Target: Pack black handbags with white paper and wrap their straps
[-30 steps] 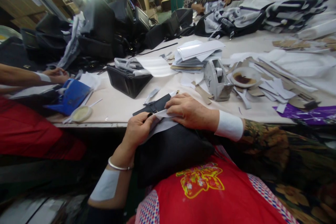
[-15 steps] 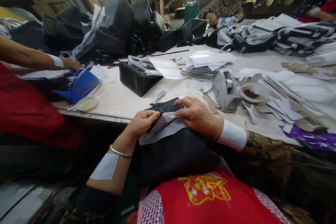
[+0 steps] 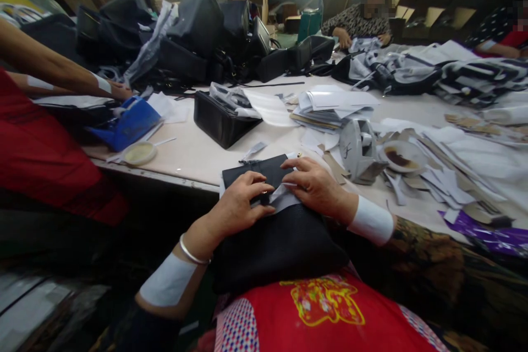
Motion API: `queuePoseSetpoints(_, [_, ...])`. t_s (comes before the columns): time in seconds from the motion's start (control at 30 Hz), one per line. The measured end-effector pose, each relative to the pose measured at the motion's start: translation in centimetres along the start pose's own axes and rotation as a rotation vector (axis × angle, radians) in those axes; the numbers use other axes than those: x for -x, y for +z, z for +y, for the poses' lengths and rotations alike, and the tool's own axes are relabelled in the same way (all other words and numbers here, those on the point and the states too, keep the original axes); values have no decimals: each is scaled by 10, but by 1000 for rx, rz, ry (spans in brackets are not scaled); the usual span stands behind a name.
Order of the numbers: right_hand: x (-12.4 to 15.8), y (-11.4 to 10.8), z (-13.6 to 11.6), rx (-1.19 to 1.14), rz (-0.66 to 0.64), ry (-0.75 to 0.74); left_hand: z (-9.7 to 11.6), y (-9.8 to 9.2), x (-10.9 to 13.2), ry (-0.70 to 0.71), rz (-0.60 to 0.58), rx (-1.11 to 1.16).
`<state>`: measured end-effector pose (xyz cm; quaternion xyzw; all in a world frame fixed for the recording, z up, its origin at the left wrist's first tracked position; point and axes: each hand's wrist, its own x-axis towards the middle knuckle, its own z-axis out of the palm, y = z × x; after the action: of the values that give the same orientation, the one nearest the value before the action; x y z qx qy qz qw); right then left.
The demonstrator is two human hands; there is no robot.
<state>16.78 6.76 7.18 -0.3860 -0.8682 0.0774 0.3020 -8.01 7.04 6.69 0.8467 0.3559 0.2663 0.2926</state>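
Pale worktable (image 3: 185, 154), crowded to the back; black bag (image 3: 280, 253) at its near edge

At lower middle, against a red apron (image 3: 264, 313): bag body directly below the grip, long axis running across the frame. Above it, toward the table, a black flap (image 3: 235, 176); along the body's upper edge, a white sheet (image 3: 285, 202). Left of centre, the left hand (image 3: 237, 203), thumb and fingers parted around a small gold piece (image 3: 264, 192), nearer to it than the right hand (image 3: 319, 187); gripping or only touching, impossible to tell. At right, right-hand fingers bent over sheet and flap's right edge; pinching or merely resting, also unclear.

Farther, right of centre, a grey dispenser (image 3: 357, 148) beside a stained bowl (image 3: 417, 161). At left, a blue dispenser (image 3: 138, 121) near a co-worker's arm (image 3: 61, 60). Beyond, at upper left, a pile of black bags (image 3: 198, 27); at upper right, a co-worker in patterned sleeves (image 3: 355, 26).
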Motion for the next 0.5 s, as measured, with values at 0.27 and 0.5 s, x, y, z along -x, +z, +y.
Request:
queuePoseSetpoints(0.27, [-3,-6,-5,40,12,-57,-17,-17,-20,-285,113,517])
queuePoseSetpoints(0.5, [-8,-9,-6,-30,209,17,-27,-28,-37,-533,430,930])
